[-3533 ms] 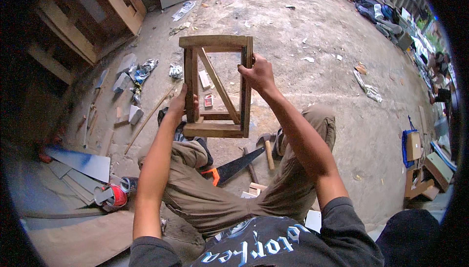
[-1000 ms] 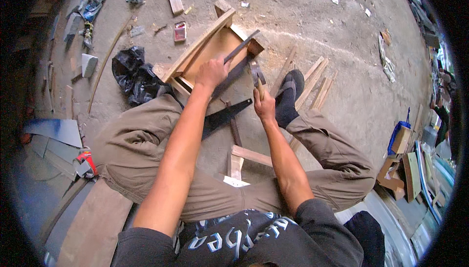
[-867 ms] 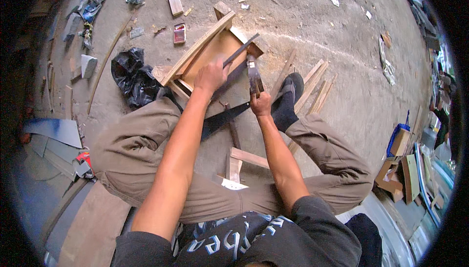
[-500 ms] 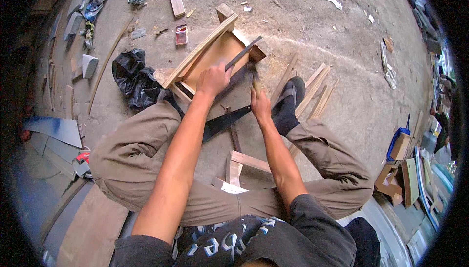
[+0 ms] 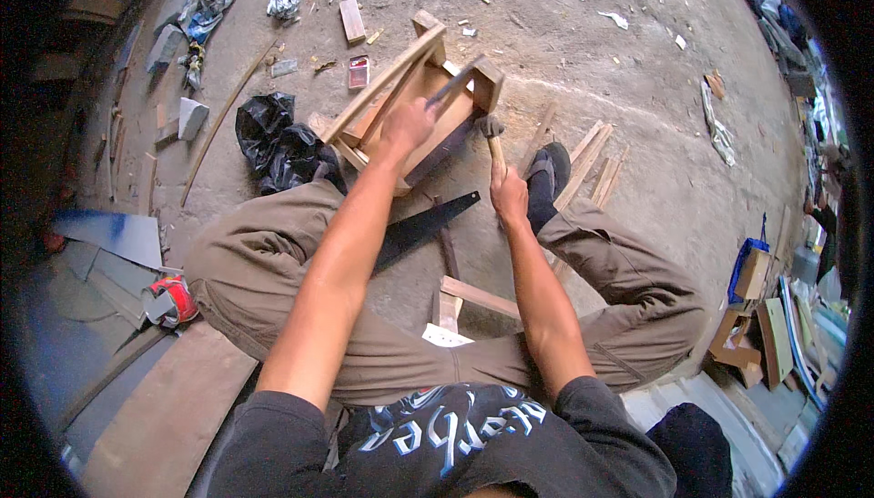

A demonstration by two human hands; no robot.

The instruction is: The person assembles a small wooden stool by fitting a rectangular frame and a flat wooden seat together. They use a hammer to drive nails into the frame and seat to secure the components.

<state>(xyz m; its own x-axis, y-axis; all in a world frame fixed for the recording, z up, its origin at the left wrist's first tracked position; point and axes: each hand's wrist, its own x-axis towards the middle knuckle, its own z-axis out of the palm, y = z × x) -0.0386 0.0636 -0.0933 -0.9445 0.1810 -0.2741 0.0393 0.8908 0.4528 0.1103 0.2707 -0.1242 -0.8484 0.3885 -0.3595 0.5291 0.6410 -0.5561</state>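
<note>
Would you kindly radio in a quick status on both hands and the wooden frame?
Left hand gripping wooden frame, held aslant. Right hand closed around hammer, head beside the frame's near end. Saw lying nearby, possibly in the way.

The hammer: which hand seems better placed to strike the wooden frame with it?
Likely the right hand: it grips the hammer by its handle, near the wooden frame, which the left hand holds.

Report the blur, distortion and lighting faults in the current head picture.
In the head view, the left hand and wooden frame look smeared, likely motion blur, while the saw blade reads sharper; in the head view, fisheye distortion bends straight edges near the rim and the corners go black; in the head view, the far left is murky, the upper right edge washed out.
</note>
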